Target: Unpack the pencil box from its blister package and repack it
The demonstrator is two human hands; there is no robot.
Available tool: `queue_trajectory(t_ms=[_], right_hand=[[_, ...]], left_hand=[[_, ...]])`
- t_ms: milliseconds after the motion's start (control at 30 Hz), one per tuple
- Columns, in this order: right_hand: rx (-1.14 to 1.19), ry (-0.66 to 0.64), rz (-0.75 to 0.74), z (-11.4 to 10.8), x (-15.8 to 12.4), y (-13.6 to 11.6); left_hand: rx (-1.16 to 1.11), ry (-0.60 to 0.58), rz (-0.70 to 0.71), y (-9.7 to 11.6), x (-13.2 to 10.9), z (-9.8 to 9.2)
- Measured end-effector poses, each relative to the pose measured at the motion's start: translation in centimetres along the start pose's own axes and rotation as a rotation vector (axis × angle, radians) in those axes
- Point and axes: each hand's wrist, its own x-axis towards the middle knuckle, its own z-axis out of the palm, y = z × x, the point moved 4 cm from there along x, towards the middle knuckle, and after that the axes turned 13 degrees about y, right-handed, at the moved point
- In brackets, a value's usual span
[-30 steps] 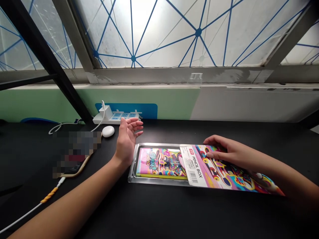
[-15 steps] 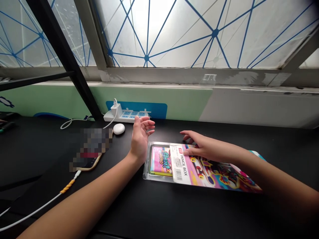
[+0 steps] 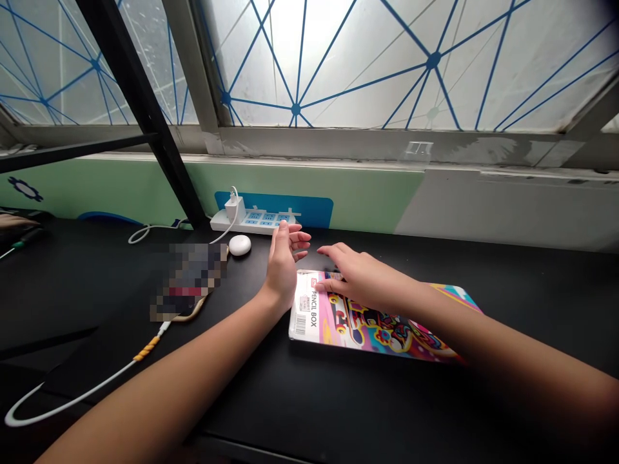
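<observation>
A colourful printed card marked "PENCIL BOX" (image 3: 377,328) lies flat on the black table, its white barcode end at the left. Only a sliver of the clear plastic tray shows along its left edge. My right hand (image 3: 360,274) rests over the card's upper left part, fingers stretched out, thumb lying near the white end. At the left end stands my left hand (image 3: 285,264), edge down and palm facing right, its fingers loosely bent and holding nothing. My right forearm hides part of the card's right side.
A white power strip (image 3: 264,225) with a plugged-in charger (image 3: 235,209) sits by the wall. Left of my arm are a small white rounded case (image 3: 240,245) and a blurred phone (image 3: 193,280) on a white cable (image 3: 97,394). A black post (image 3: 145,116) rises behind; a person's hand (image 3: 14,222) shows far left.
The card has slid left over the tray, covering the pink pack that showed before. My right hand has moved left with it. My left hand still stands at the left end.
</observation>
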Motion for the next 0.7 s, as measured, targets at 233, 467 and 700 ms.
queue_trajectory(t_ms=[233,467,700], right_hand=[[-0.051,0.176,0.059,-2.0,-5.7,7.6],[0.151,0.193,0.191,-2.6,-8.0,13.8],[0.126,0.131,0.287,-2.7,-7.9,14.0]], left_hand=[[0.215,-0.052,-0.138,-1.2,-0.4,0.0],[0.33,-0.286,-0.14,-1.7,-1.6,0.8],[0.43,-0.363,-0.089,-1.9,-1.2,0.7]])
